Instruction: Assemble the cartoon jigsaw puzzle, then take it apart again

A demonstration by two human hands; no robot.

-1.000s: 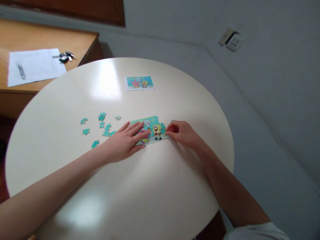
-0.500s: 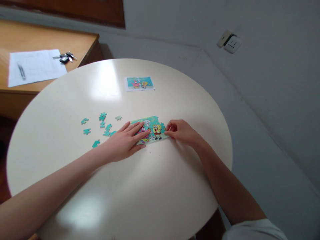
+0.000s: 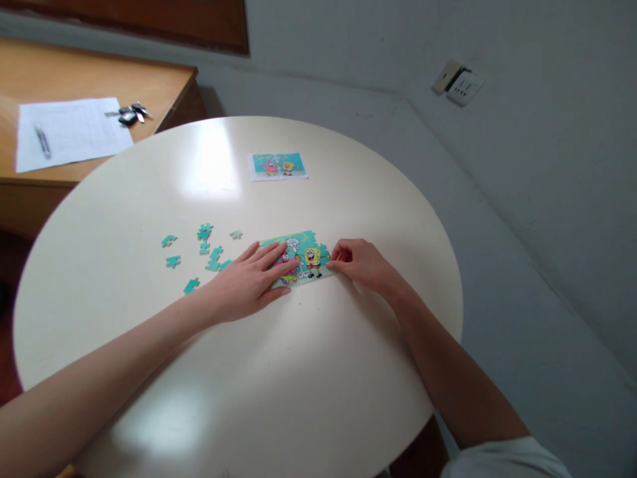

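A jigsaw puzzle [image 3: 312,255] with cartoon figures on a teal ground lies joined together in the middle of the round table [image 3: 279,385]. My left hand [image 3: 253,279] rests flat on its left part, fingers stretched out, covering some of the picture. At the puzzle's right end, my right hand [image 3: 359,262] is closed in a pinch on a puzzle piece at the edge, which the fingers mostly hide. The puzzle's upper right outline is notched. Several loose teal puzzle pieces [image 3: 173,261] are scattered left of my left hand; one is partly behind it.
Beyond the puzzle lies a small printed picture [image 3: 279,166] of the same cartoon figures. At the back left, a wooden desk [image 3: 149,76] bears a sheet of paper [image 3: 79,129], a pen and keys [image 3: 132,114]. A wall with a socket [image 3: 464,87] stands behind and to the right.
Hardly anything differs. My right fingertips have shifted very slightly at the puzzle's right edge; my left hand stays in place.
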